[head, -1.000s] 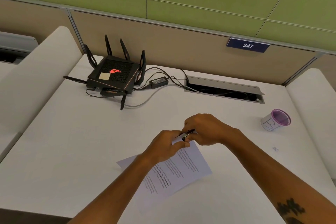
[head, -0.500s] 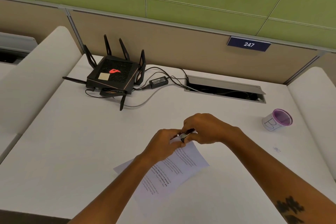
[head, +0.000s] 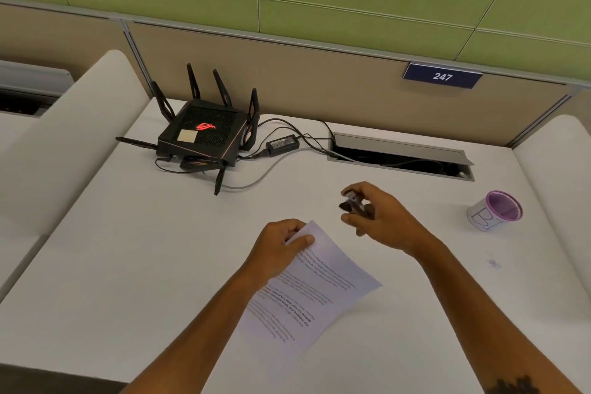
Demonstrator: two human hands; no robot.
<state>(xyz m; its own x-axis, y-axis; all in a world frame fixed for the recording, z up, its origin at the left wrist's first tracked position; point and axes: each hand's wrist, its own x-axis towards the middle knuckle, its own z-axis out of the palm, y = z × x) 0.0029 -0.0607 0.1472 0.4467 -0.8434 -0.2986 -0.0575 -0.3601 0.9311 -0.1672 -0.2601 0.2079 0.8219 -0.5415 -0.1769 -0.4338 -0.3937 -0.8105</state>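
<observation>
A printed sheet of paper (head: 319, 291) lies tilted on the white desk (head: 128, 265) in front of me. My left hand (head: 281, 246) pinches its top corner between thumb and fingers. My right hand (head: 377, 217) hovers above the desk, just right of that corner, and pinches a small black and silver clip (head: 353, 205) in its fingertips. The clip is clear of the paper.
A black router (head: 201, 137) with antennas, its power brick (head: 283, 144) and cables sit at the back left. An open cable slot (head: 399, 157) lies at the back centre. A purple-rimmed cup (head: 494, 214) stands at the right. Cushioned dividers flank the desk.
Both hands were together at the paper's corner with the clip between them. Now my right hand has drawn away to the right with the clip, and my left keeps the corner.
</observation>
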